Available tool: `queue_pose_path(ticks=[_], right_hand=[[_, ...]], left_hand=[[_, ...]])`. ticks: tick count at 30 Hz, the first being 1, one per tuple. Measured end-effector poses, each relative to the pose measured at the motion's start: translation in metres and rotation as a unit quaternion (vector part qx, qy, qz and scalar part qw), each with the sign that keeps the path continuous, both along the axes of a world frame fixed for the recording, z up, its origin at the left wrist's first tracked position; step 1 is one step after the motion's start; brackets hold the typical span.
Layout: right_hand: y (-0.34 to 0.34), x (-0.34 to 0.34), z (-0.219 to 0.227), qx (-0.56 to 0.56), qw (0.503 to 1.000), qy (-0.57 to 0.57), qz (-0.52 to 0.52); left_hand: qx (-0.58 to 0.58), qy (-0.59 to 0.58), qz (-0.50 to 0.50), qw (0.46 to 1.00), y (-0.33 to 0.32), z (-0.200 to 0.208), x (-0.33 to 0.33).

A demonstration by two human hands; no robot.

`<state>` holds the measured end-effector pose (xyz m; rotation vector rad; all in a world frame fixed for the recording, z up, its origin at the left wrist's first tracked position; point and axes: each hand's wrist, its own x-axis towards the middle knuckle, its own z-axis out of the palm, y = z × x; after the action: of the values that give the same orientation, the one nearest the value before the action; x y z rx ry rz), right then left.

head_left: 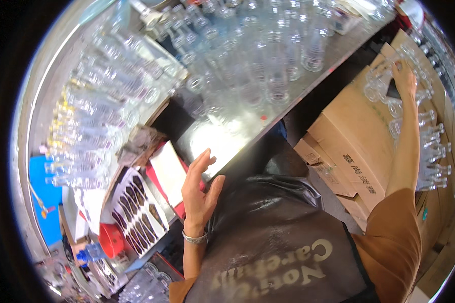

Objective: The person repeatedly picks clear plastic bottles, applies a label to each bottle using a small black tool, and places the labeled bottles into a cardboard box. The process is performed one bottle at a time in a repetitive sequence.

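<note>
My left hand (199, 192) hovers near the front edge of the metal table (308, 93), fingers stretched out and thumb apart, with nothing in it. A metal bracelet circles that wrist. My right arm reaches far right to an open cardboard box (356, 136) filled with clear glass bottles (425, 156). There my right hand (403, 81) has its fingers curled around a clear glass bottle (378, 91), among other bottles lying on their sides; the fingertips are partly hidden. Many similar upright bottles (276, 86) crowd the table's far side.
More bottles (86, 136) stand in rows at the left. A sheet with dark bottle-shaped labels (139, 212), a red cup (111, 240) and a blue sheet (43, 197) lie lower left. A brown apron (283, 242) covers my front. A dark gap separates table and box.
</note>
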<state>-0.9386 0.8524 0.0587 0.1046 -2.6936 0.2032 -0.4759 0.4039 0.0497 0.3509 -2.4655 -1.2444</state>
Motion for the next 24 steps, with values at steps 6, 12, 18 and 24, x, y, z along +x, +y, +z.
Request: queue_pose_path(ticks=[6, 12, 18, 24], right_hand=[[-0.108, 0.149, 0.062, -0.100, 0.957, -0.016, 0.272], [-0.255, 0.223, 0.103, -0.252, 0.699, -0.204, 0.637], [-0.407, 0.285, 0.081, -0.481, 0.534, -0.357, 0.596], [-0.427, 0.354, -0.003, -0.356, 0.548, -0.436, 0.619]], left_hand=[[0.070, 0.006, 0.032, 0.997, -0.010, -0.013, 0.013], [0.041, 0.060, -0.112, 0.991, -0.025, 0.004, 0.001], [0.303, 0.080, 0.071, 0.947, -0.047, 0.013, 0.047], [0.285, 0.079, 0.231, 0.927, -0.069, -0.016, 0.074]])
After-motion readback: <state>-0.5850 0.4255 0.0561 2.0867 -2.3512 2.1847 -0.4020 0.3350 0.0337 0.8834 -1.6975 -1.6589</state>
